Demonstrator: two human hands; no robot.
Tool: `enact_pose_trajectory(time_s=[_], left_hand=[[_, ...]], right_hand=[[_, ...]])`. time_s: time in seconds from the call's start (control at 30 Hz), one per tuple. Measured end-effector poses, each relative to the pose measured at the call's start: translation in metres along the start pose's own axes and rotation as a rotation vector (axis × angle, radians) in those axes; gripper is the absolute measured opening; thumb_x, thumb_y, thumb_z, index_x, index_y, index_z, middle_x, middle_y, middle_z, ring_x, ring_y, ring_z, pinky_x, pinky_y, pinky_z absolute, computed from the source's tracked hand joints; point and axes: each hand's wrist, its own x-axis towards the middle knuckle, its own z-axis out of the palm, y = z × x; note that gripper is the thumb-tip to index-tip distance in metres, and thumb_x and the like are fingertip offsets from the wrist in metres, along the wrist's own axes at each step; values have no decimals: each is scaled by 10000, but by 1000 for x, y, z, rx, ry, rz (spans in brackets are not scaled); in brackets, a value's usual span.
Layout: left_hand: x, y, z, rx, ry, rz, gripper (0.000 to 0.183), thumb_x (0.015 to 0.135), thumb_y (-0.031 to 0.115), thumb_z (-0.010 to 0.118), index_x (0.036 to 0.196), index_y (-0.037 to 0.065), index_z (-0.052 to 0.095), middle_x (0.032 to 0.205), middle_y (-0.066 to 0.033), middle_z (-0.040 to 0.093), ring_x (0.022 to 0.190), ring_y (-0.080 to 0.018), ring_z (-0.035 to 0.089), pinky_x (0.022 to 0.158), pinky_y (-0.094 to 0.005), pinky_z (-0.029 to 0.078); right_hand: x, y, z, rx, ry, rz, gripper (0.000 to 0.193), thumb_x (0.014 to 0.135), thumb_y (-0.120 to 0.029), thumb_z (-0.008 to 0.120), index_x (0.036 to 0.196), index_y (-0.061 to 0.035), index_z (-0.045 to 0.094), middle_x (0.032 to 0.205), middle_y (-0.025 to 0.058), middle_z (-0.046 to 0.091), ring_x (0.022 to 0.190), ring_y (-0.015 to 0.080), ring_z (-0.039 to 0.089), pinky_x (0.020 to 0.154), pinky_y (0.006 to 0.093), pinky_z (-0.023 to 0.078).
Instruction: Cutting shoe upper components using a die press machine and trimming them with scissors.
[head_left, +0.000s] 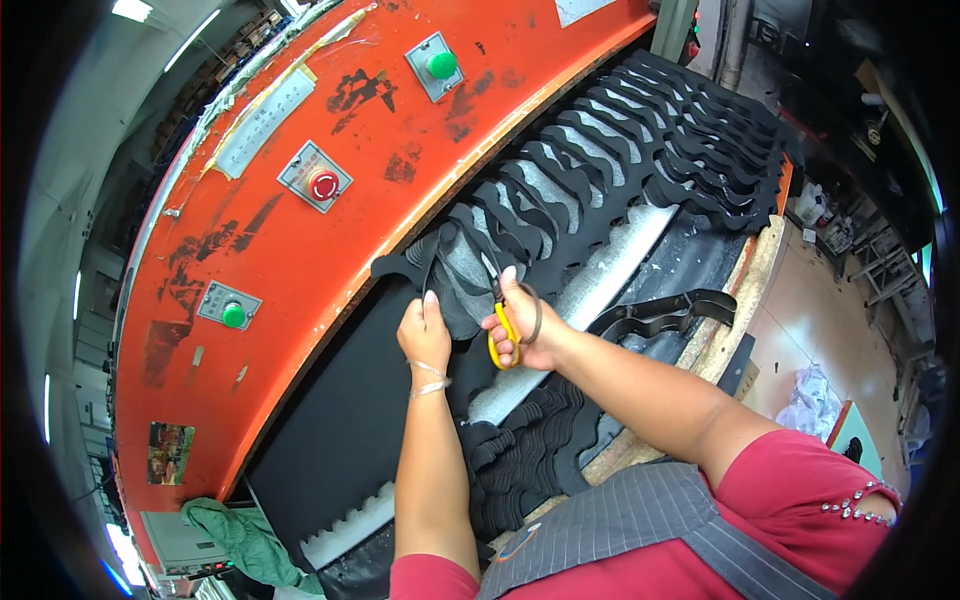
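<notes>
My right hand is closed round a pair of scissors with yellow handles. Their blades point up and away from me, at the edge of a black sheet with wavy cutouts. To the left of the scissors, my left hand pinches a thin black strip at the near end of that sheet. The strip runs upward from my fingertips. Pale grey surface shows through the gaps in the sheet. How far apart the blades are is hard to make out.
An orange machine body with green buttons and a red button arches over the bed. Stacked wavy black pieces lie in front of me. A black curved metal band rests at right by a worn ledge.
</notes>
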Motion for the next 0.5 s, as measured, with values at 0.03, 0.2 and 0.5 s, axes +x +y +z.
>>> enact_pose_trajectory(time_s=[0.03, 0.2, 0.5], left_hand=[[-4, 0, 4, -99, 6, -43, 422, 927, 251, 537, 601, 20, 402, 515, -52, 369, 501, -110, 343, 466, -320, 315], [-4, 1, -4, -145, 51, -73, 425, 933, 235, 541, 583, 49, 385, 520, 13, 368, 514, -64, 326, 450, -279, 287], [-6, -6, 1, -250, 40, -143, 389, 920, 221, 573, 588, 65, 444, 551, 21, 473, 500, -42, 397, 438, -250, 342]], right_hand=[[0, -3, -8, -37, -1, -7, 860, 715, -848, 317, 895, -17, 447, 548, 1, 376, 424, 138, 379, 436, 305, 373], [-18, 7, 18, -270, -113, -75, 881, 714, -850, 318, 911, -2, 451, 545, 4, 385, 427, 139, 419, 429, 307, 411], [30, -18, 44, 1, -205, 104, 915, 690, -881, 278, 940, -16, 439, 615, 32, 389, 494, 177, 365, 493, 314, 369]])
